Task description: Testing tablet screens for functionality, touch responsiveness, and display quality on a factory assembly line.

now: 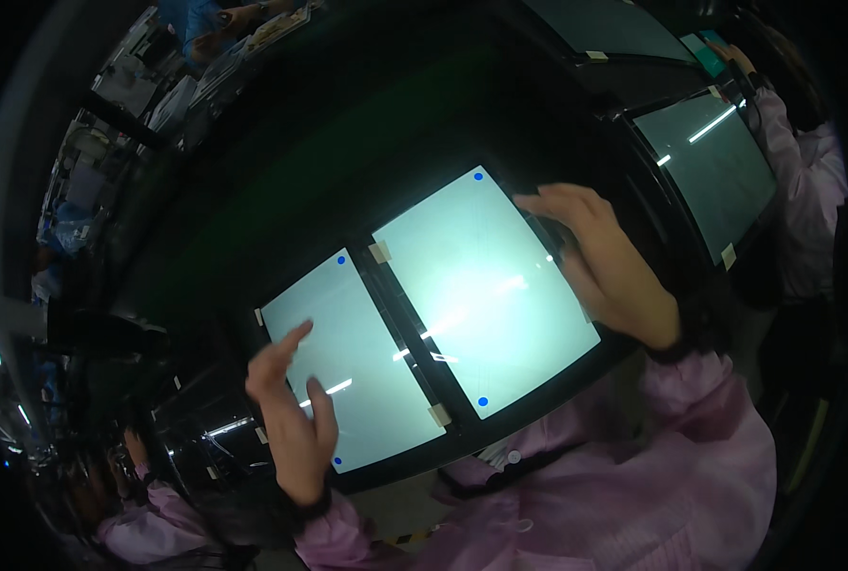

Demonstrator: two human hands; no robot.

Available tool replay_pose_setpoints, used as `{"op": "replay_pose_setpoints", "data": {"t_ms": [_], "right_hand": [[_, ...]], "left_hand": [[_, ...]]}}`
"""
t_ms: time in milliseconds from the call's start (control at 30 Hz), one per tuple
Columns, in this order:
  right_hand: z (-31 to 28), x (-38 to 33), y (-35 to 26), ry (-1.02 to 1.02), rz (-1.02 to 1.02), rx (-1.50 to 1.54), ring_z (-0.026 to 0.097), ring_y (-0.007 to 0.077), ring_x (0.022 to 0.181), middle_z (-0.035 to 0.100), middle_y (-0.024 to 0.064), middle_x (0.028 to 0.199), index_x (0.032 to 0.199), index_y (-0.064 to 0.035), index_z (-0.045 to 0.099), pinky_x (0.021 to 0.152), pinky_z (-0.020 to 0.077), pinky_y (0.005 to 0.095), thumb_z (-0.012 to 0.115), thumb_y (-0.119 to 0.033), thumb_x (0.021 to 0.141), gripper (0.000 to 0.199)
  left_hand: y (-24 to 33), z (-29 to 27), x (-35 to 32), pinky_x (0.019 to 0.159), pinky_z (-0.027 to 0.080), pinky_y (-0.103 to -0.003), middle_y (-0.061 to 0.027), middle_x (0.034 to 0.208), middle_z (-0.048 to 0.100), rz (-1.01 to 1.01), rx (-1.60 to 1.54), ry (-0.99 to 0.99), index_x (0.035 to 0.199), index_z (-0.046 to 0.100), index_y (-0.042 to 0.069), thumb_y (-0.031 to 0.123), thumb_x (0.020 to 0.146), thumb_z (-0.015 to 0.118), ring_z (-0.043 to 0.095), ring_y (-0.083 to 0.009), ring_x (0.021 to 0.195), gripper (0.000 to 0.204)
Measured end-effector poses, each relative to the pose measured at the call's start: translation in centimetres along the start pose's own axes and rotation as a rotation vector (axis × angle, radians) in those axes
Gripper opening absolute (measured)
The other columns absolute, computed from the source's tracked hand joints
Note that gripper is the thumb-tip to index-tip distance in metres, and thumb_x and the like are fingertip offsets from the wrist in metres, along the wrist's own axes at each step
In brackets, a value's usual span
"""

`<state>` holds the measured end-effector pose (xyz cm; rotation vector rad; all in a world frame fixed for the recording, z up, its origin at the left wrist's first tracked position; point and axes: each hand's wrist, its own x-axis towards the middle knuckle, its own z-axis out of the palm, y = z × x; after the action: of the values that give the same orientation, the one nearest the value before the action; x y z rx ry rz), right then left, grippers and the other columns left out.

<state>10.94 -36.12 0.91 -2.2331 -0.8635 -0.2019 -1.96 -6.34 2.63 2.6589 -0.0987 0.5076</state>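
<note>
Two brightly lit flat glass panels lie side by side in dark frames, each with blue dots near corners. Over the outer edge of the left panel (pixel 367 371) hovers my left hand (pixel 291 414), its thumb apart from its fingers and nothing held. My right hand (pixel 614 271) is at the outer edge of the right panel (pixel 472 295), with fingers stretched toward the upper corner; whether it touches the edge I cannot tell. It seems to hold nothing. Pale tape pieces, such as the upper tape (pixel 379 252) and lower tape (pixel 439 415), sit along the dark strip between the panels.
Dimmer panels stand to the right, one a tilted grey panel (pixel 709 167) with tape. Beside it works a person in a pink sleeve (pixel 795 181), a hand near a green item (pixel 705 55). Another person's pink sleeve (pixel 162 519) shows at lower left. Cluttered benches fill the far left.
</note>
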Motion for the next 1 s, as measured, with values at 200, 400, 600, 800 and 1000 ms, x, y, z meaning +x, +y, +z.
{"op": "replay_pose_setpoints", "data": {"t_ms": [200,400,600,800,1000], "right_hand": [[4.0,5.6,3.4,-0.044,0.148,-0.079,0.034,0.0368,0.123,0.045,0.0178,0.125,0.12,0.0004,0.045,0.101,0.032,0.0462,0.046,0.004,0.08,0.04],[4.1,6.2,3.5,-0.163,0.141,-0.157,0.024,0.0428,0.129,0.035,0.0208,0.134,0.122,-0.0029,0.045,0.104,0.0316,0.0485,0.045,0.004,0.078,0.045],[4.3,5.7,3.3,-0.101,0.072,-0.248,0.033,0.0367,0.126,0.051,0.0173,0.118,0.112,0.0049,0.048,0.104,0.0264,0.0473,0.049,-0.001,0.082,0.031],[4.1,2.8,1.2,-0.177,-0.004,-0.244,0.036,0.0364,0.124,0.053,0.0175,0.116,0.111,0.0061,0.051,0.105,0.0255,0.0498,0.052,-0.001,0.08,0.031],[4.1,-1.3,-1.7,-0.294,-0.053,-0.176,0.036,0.0335,0.125,0.055,0.015,0.115,0.111,0.0053,0.051,0.105,0.0237,0.0527,0.055,-0.002,0.076,0.036]], "left_hand": [[-5.8,4.0,5.0,0.089,0.035,-0.038,-0.0149,0.126,0.05,0.105,0.091,-0.114,0.118,0.032,-0.004,-0.01,0.074,0.047,0.045,-0.0294,0.1,0.047],[-6.8,5.2,6.0,0.091,0.034,-0.039,-0.0152,0.125,0.05,0.125,0.034,-0.148,0.116,0.033,-0.004,-0.012,0.072,0.047,0.045,-0.0305,0.1,0.046],[-6.5,5.2,6.1,0.092,0.033,-0.04,-0.0168,0.125,0.05,0.112,0.05,-0.208,0.118,0.033,-0.003,-0.012,0.071,0.046,0.046,-0.031,0.101,0.049],[-5.6,3.4,3.0,0.093,0.031,-0.039,-0.0172,0.124,0.049,0.074,0.027,-0.255,0.12,0.035,-0.004,-0.01,0.07,0.048,0.046,-0.0295,0.102,0.052],[-3.9,1.0,-1.9,0.096,0.028,-0.038,-0.0158,0.111,0.043,-0.069,0.048,-0.368,0.134,0.041,0.001,-0.004,0.071,0.05,0.043,-0.0284,0.105,0.064]]}}
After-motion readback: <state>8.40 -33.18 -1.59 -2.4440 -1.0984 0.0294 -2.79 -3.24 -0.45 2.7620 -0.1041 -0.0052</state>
